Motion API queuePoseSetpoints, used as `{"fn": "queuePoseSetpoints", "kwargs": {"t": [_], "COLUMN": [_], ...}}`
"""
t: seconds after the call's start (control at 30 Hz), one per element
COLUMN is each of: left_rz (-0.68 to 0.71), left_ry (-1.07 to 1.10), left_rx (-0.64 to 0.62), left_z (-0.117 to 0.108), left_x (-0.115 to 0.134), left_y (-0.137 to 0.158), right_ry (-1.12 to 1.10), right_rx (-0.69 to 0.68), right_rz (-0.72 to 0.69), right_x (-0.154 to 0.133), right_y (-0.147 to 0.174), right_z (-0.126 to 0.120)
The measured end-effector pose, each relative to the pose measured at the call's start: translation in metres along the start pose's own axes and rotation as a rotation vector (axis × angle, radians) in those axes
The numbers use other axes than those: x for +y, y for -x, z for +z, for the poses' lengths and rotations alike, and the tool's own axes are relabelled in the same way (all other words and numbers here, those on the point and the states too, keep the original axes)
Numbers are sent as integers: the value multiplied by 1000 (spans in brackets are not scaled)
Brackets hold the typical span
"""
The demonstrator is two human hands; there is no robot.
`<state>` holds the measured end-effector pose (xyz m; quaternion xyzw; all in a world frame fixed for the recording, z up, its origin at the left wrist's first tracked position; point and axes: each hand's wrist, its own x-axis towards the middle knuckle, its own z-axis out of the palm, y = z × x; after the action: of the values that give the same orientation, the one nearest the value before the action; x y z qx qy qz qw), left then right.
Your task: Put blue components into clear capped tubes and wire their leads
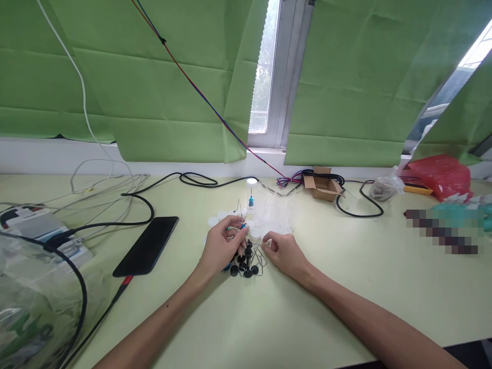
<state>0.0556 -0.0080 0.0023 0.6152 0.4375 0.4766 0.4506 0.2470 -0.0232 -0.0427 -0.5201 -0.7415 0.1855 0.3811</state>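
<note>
My left hand (225, 240) is closed in a pinch on a small blue piece (243, 226) with a thin bent wire rising from it. Below its fingers lies a pile of black round-headed parts (248, 262) mixed with bent metal wires (261, 262). My right hand (283, 252) rests on the table at the pile's right side, fingers curled together near the wire ends; anything between the fingertips is too small to make out. Behind the hands stands a clear vial with a white cap (251, 182), a blue piece inside. White round caps (255, 233) lie between the hands.
A black phone (146, 247) with a cable lies to the left, beside a power strip (46, 236) and tangled cords. Clear tubes (279, 209) lie behind my right hand. Farther back are a small open cardboard box (323, 188) and a red plastic bag (442, 174).
</note>
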Motion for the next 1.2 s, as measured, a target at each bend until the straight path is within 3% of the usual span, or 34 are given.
{"fn": "queuePoseSetpoints", "kwargs": {"t": [0.27, 0.5, 0.67, 1.2], "left_rz": [76, 169, 240, 270], "left_ry": [18, -246, -320, -358], "left_rx": [93, 60, 73, 103], "left_z": [0, -1, -1, -2], "left_x": [2, -1, -3, -8], "left_y": [1, 3, 3, 1], "right_ry": [-109, -126, -64, -8], "right_rx": [49, 22, 55, 11], "right_rz": [-63, -149, -227, -377], "right_x": [-5, -11, -12, -8], "right_y": [2, 1, 0, -2], "right_z": [2, 3, 3, 9]}}
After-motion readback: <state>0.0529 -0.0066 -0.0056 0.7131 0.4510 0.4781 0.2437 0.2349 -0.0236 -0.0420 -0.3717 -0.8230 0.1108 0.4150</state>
